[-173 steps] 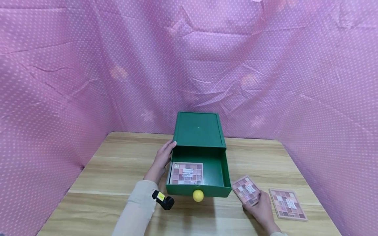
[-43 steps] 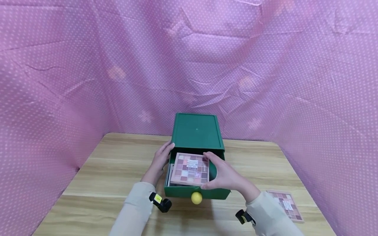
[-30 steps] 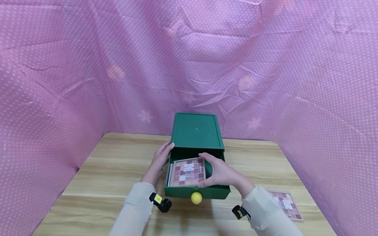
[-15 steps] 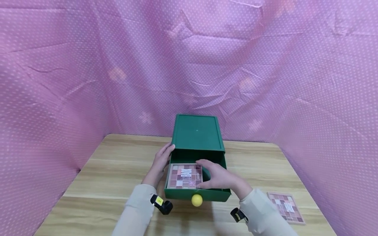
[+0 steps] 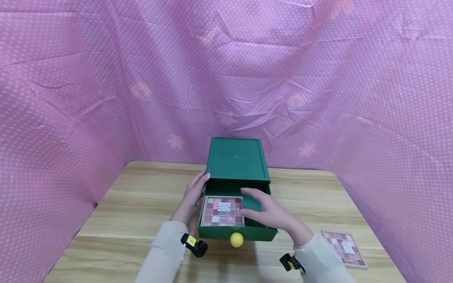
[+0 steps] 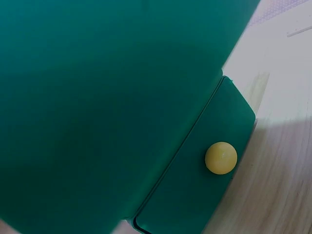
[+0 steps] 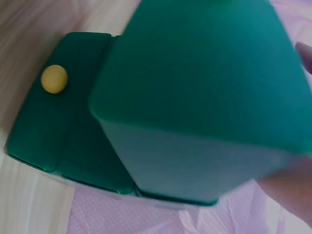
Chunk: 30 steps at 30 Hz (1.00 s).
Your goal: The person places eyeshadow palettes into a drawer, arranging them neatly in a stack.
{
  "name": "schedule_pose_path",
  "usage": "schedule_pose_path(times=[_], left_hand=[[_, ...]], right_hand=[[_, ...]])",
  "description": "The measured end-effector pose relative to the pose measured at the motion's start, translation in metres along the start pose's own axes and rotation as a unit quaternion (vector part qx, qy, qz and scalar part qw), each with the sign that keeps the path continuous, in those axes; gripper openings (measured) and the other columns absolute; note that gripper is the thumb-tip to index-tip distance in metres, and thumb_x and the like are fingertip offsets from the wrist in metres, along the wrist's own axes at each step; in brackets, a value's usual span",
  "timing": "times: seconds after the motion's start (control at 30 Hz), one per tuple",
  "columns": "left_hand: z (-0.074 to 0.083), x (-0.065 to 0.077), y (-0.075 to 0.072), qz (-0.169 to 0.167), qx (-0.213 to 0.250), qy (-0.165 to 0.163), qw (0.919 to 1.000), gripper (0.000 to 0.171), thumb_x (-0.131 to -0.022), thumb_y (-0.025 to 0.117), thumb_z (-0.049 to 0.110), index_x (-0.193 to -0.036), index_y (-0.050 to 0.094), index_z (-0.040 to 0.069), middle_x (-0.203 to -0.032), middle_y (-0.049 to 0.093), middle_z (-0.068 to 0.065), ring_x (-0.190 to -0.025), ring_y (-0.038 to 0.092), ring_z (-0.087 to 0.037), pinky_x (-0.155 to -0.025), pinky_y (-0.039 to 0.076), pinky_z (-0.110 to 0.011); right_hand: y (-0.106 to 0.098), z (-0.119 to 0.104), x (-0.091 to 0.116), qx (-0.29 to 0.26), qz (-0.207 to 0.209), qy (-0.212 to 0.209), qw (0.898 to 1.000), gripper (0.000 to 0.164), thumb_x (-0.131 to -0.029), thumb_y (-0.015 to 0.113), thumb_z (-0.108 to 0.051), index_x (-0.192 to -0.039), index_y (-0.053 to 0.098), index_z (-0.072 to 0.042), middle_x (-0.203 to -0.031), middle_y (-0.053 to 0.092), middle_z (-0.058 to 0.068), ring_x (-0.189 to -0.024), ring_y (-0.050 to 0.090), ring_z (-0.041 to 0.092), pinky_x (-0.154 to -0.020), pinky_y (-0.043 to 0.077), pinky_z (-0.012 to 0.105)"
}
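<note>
A green drawer cabinet (image 5: 238,157) stands on the wooden table with its upper drawer (image 5: 219,233) pulled out. An eyeshadow palette (image 5: 212,220) lies flat in the left part of that drawer, over another one. My right hand (image 5: 267,210) hovers over the drawer, its thumb by the palette's right edge and its fingers spread, gripping nothing. My left hand (image 5: 191,196) rests with extended fingers along the cabinet's left side. A further eyeshadow palette (image 5: 345,248) lies on the table at the right, near my right sleeve.
A round yellow knob (image 5: 236,239) sits on the pulled-out drawer's front. Below it, a lower drawer (image 6: 195,190) with its own yellow knob (image 6: 221,158) is closed. Pink dotted cloth (image 5: 226,78) hangs around the wooden table (image 5: 148,188).
My right hand carried an eyeshadow palette from the table into the drawer, lowered it at the left, let go and drew slightly right. My left hand has stayed at the cabinet's side.
</note>
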<state>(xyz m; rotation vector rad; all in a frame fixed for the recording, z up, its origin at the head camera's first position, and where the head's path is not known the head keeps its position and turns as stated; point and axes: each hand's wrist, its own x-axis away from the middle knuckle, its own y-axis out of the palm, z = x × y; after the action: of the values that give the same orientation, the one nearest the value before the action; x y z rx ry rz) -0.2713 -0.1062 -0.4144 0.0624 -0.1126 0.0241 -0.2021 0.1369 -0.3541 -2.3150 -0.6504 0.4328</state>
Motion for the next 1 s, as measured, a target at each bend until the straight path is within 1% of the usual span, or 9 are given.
schedule_pose_path(times=[0.2, 0.27, 0.33, 0.43, 0.5, 0.57, 0.67, 0.8, 1.0], left_hand=[[-0.001, 0.001, 0.001, 0.001, 0.003, 0.001, 1.0000, 0.061, -0.090, 0.054, 0.045, -0.141, 0.040, 0.016, -0.148, 0.035, -0.014, -0.135, 0.034, -0.036, -0.110, 0.029, -0.054], [-0.002, 0.001, 0.001, 0.002, 0.000, 0.003, 1.0000, 0.061, -0.090, 0.053, 0.046, -0.141, 0.040, 0.016, -0.148, 0.035, -0.013, -0.135, 0.034, -0.036, -0.109, 0.029, -0.054], [-0.002, 0.002, 0.002, 0.003, -0.001, 0.004, 1.0000, 0.062, -0.090, 0.053, 0.047, -0.142, 0.039, 0.017, -0.148, 0.035, -0.013, -0.135, 0.034, -0.036, -0.109, 0.029, -0.054], [-0.003, 0.002, 0.002, 0.001, -0.002, 0.004, 1.0000, 0.063, -0.089, 0.053, 0.048, -0.142, 0.039, 0.017, -0.148, 0.035, -0.013, -0.135, 0.034, -0.036, -0.109, 0.029, -0.054], [-0.004, 0.003, 0.003, 0.000, -0.001, 0.003, 1.0000, 0.063, -0.089, 0.054, 0.048, -0.142, 0.039, 0.017, -0.148, 0.035, -0.013, -0.135, 0.034, -0.036, -0.109, 0.029, -0.054], [-0.004, 0.003, 0.003, 0.000, -0.003, 0.004, 1.0000, 0.062, -0.090, 0.053, 0.048, -0.142, 0.039, 0.017, -0.148, 0.035, -0.013, -0.135, 0.034, -0.036, -0.109, 0.029, -0.054], [-0.004, 0.005, 0.004, 0.002, -0.005, 0.003, 1.0000, 0.062, -0.090, 0.053, 0.048, -0.142, 0.039, 0.017, -0.148, 0.035, -0.013, -0.135, 0.033, -0.036, -0.109, 0.029, -0.054], [-0.003, 0.007, 0.005, 0.004, -0.008, 0.003, 1.0000, 0.062, -0.090, 0.052, 0.049, -0.142, 0.039, 0.017, -0.149, 0.034, -0.012, -0.136, 0.032, -0.036, -0.109, 0.029, -0.055], [-0.002, 0.009, 0.005, 0.008, -0.009, 0.003, 0.9999, 0.062, -0.090, 0.052, 0.049, -0.142, 0.039, 0.017, -0.149, 0.034, -0.013, -0.135, 0.032, -0.037, -0.109, 0.029, -0.055]], right_hand=[[-0.018, 0.006, 0.025, -0.011, 0.110, -0.019, 0.994, 0.049, -0.090, 0.061, -0.016, -0.134, 0.045, 0.001, -0.135, 0.051, 0.020, -0.125, 0.046, 0.039, -0.100, 0.039, 0.056], [-0.023, 0.014, 0.033, -0.006, 0.155, -0.026, 0.988, 0.046, -0.089, 0.061, -0.011, -0.131, 0.048, 0.003, -0.131, 0.053, 0.021, -0.122, 0.049, 0.039, -0.102, 0.043, 0.042], [-0.030, 0.025, 0.040, -0.003, 0.190, -0.028, 0.981, 0.044, -0.088, 0.061, -0.007, -0.128, 0.049, 0.006, -0.129, 0.055, 0.023, -0.121, 0.053, 0.022, -0.101, 0.043, 0.023], [-0.039, 0.040, 0.051, -0.002, 0.218, -0.003, 0.976, 0.043, -0.089, 0.059, -0.007, -0.129, 0.048, 0.007, -0.129, 0.053, 0.025, -0.121, 0.051, 0.021, -0.096, 0.030, 0.001], [-0.046, 0.050, 0.060, -0.005, 0.219, 0.037, 0.975, 0.046, -0.092, 0.057, -0.012, -0.132, 0.043, 0.007, -0.133, 0.049, 0.027, -0.125, 0.047, 0.023, -0.103, 0.034, 0.012], [-0.052, 0.059, 0.069, -0.003, 0.217, 0.081, 0.973, 0.051, -0.093, 0.055, -0.017, -0.136, 0.038, 0.007, -0.136, 0.044, 0.028, -0.126, 0.040, 0.042, -0.110, 0.033, 0.031], [-0.059, 0.077, 0.083, -0.016, 0.211, 0.137, 0.968, 0.062, -0.095, 0.053, -0.025, -0.141, 0.027, 0.008, -0.142, 0.032, 0.032, -0.130, 0.030, 0.048, -0.106, 0.024, 0.061], [-0.062, 0.101, 0.102, -0.047, 0.210, 0.202, 0.955, 0.074, -0.096, 0.048, -0.033, -0.144, 0.011, 0.009, -0.145, 0.018, 0.037, -0.133, 0.017, 0.054, -0.105, 0.019, 0.067], [-0.061, 0.131, 0.130, -0.066, 0.218, 0.299, 0.927, 0.084, -0.097, 0.041, -0.043, -0.144, -0.006, 0.008, -0.148, -0.001, 0.037, -0.134, 0.005, 0.057, -0.103, 0.017, 0.070]])
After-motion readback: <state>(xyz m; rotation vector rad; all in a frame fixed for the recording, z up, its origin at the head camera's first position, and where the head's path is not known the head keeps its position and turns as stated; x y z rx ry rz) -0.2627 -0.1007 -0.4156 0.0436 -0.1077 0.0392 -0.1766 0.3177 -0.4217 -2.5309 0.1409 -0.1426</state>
